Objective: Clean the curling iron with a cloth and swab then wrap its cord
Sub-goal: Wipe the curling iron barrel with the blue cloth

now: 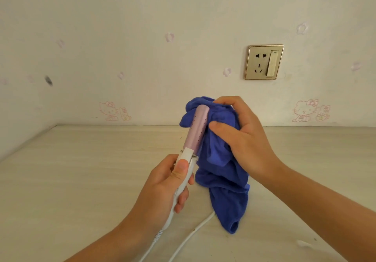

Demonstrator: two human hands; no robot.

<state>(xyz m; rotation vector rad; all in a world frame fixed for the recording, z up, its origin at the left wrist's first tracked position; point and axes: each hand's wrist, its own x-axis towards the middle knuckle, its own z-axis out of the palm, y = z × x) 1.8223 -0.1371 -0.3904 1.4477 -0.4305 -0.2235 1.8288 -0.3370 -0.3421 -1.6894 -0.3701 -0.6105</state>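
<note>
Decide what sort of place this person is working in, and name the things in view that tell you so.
Probably a room in a home, perhaps a child's bedroom. The wallpaper carries pale flowers and cartoon cat figures, a gold-framed wall socket sits above a pale wooden tabletop, and a household curling iron is being wiped.

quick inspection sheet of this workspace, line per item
surface: pale wood-look table, small white scrap near its right front
job's things: curling iron held upright and tilted; blue cloth against its lilac barrel; swab not seen
clutter: nothing seen beyond the scrap
hands: left hand grips the white handle; right hand presses the cloth to the barrel
cables: white cord trails loose off the bottom edge, unwrapped
surroundings: wall socket, nothing plugged in; cartoon wallpaper
</note>
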